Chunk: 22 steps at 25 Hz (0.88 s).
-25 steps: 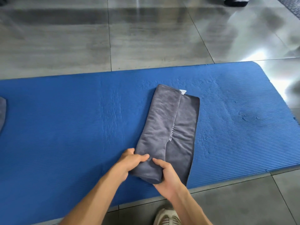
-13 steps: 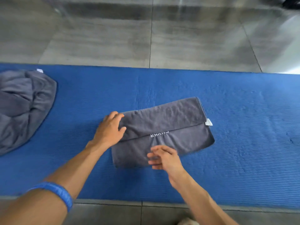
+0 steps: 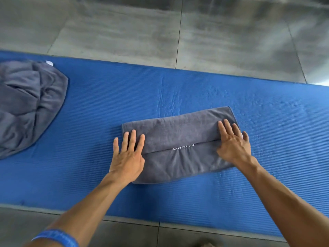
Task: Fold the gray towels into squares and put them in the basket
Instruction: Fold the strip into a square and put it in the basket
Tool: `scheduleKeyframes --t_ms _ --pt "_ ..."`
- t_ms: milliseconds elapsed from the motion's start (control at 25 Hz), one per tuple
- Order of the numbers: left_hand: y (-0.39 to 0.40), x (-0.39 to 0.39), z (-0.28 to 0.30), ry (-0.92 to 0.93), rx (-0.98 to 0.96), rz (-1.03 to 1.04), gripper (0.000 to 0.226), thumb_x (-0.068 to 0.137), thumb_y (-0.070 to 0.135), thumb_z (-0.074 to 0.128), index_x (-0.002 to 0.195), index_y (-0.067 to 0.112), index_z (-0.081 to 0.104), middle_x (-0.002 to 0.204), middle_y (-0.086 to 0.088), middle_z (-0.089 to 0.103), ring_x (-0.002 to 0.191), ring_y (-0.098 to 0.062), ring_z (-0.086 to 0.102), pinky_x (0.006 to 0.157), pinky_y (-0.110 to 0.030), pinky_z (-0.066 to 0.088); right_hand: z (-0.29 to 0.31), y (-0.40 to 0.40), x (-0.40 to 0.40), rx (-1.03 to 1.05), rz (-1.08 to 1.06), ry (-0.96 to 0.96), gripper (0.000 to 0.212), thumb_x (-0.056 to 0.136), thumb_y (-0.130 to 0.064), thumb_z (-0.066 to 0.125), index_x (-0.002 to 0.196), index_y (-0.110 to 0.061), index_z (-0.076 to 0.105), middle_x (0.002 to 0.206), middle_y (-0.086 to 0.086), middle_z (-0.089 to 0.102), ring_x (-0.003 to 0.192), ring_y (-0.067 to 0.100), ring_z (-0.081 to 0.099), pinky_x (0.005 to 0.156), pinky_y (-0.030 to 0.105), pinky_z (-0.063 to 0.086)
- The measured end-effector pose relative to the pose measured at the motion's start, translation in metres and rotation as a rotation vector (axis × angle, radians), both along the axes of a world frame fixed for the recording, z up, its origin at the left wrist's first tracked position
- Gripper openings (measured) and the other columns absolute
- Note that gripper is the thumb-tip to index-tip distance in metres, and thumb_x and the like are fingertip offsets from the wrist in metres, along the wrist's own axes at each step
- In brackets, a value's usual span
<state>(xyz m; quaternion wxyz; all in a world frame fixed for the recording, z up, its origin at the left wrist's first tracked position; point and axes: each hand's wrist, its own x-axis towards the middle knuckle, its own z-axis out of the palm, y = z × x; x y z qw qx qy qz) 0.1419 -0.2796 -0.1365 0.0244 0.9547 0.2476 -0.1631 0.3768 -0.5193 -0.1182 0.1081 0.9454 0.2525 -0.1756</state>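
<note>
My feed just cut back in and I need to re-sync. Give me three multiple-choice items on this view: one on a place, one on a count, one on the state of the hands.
1. Where does the crumpled gray towel lie?
A. On the blue mat's left end
B. On the bare floor
C. On top of the folded towel

2. How many gray towels show?
A. One
B. Two
C. Four

3. What are the hands doing?
A. Lifting the towel
B. Both flat on the folded gray towel
C. Both off it

Answers:
1 A, it sits on the mat at far left.
2 B, one folded, one crumpled.
3 B, left hand and right hand press its two ends with straight fingers.
</note>
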Motion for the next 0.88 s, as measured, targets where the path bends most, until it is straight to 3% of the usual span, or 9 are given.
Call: scheduleKeyframes --t_ms 80,120,200,320,440,520,720,880 --pt "0.0 0.022 0.011 -0.123 0.014 0.013 0.057 0.098 0.036 0.025 0.147 0.01 0.037 0.158 -0.019 0.023 0.146 -0.033 0.021 0.12 -0.052 0.011 0.01 0.021 0.005 0.076 0.071 -0.124 0.063 0.084 -0.026 0.053 0.144 -0.01 0.04 0.154 0.009 0.035 0.141 0.029 0.029 0.119 0.051 0.018" --pt "0.001 0.032 0.013 -0.176 -0.004 -0.013 0.053 0.099 0.035 0.027 0.142 0.01 0.044 0.157 -0.017 0.027 0.145 -0.032 0.024 0.12 -0.05 0.017 0.013 0.033 0.004 0.171 0.128 -0.18 0.056 0.084 -0.023 0.054 0.137 -0.008 0.048 0.148 0.011 0.043 0.138 0.032 0.034 0.116 0.052 0.023" --pt "0.001 0.044 0.009 -0.207 -0.079 -0.065 0.054 0.101 0.035 0.034 0.151 0.015 0.029 0.162 -0.011 0.012 0.149 -0.029 0.013 0.12 -0.049 0.016 0.011 0.062 -0.008 0.359 0.236 -0.169 0.057 0.086 -0.019 0.053 0.142 -0.009 0.044 0.154 0.015 0.037 0.143 0.037 0.03 0.116 0.053 0.026" --pt "0.004 0.042 -0.006 -0.117 -0.17 0.017 0.065 0.102 0.046 0.029 0.156 0.026 0.001 0.163 -0.005 -0.012 0.15 -0.027 -0.01 0.122 -0.048 0.003 -0.014 0.095 -0.034 0.357 0.371 -0.034 0.058 0.098 -0.027 0.044 0.154 -0.022 0.029 0.163 0.007 0.02 0.15 0.035 0.017 0.119 0.052 0.015" --pt "0.006 0.035 -0.017 -0.056 -0.174 0.035 0.065 0.1 0.053 0.019 0.152 0.033 -0.014 0.16 -0.003 -0.025 0.147 -0.026 -0.022 0.12 -0.047 -0.008 -0.036 0.083 -0.017 0.271 0.146 0.056 0.062 0.101 -0.058 0.022 0.157 -0.036 0.007 0.166 -0.003 0.001 0.152 0.026 -0.003 0.118 0.054 -0.006" --pt "0.008 0.033 -0.02 -0.066 -0.175 0.041 0.064 0.098 0.055 0.014 0.149 0.035 -0.019 0.157 -0.001 -0.03 0.146 -0.024 -0.026 0.119 -0.046 -0.012 -0.042 0.064 0.009 0.246 0.003 0.038 0.067 0.097 -0.066 0.016 0.157 -0.037 0.004 0.166 -0.004 -0.003 0.152 0.024 -0.009 0.118 0.054 -0.01" --pt "0.011 0.03 -0.02 -0.078 -0.208 0.023 0.066 0.095 0.059 0.009 0.15 0.036 -0.019 0.157 0.0 -0.031 0.142 -0.02 -0.033 0.118 -0.043 -0.015 -0.044 0.057 0.047 0.217 -0.103 0.041 0.067 0.098 -0.063 0.015 0.157 -0.033 0.011 0.166 -0.002 -0.002 0.152 0.025 -0.012 0.12 0.052 -0.01" --pt "0.008 -0.005 -0.013 -0.136 -0.222 -0.176 0.083 0.086 0.074 0.024 0.155 0.031 0.01 0.163 -0.006 -0.012 0.148 -0.026 -0.019 0.122 -0.044 -0.005 -0.035 0.046 0.052 0.318 -0.042 0.087 0.07 0.097 -0.059 0.035 0.157 -0.033 0.012 0.166 0.0 0.001 0.152 0.025 -0.007 0.12 0.048 -0.008"
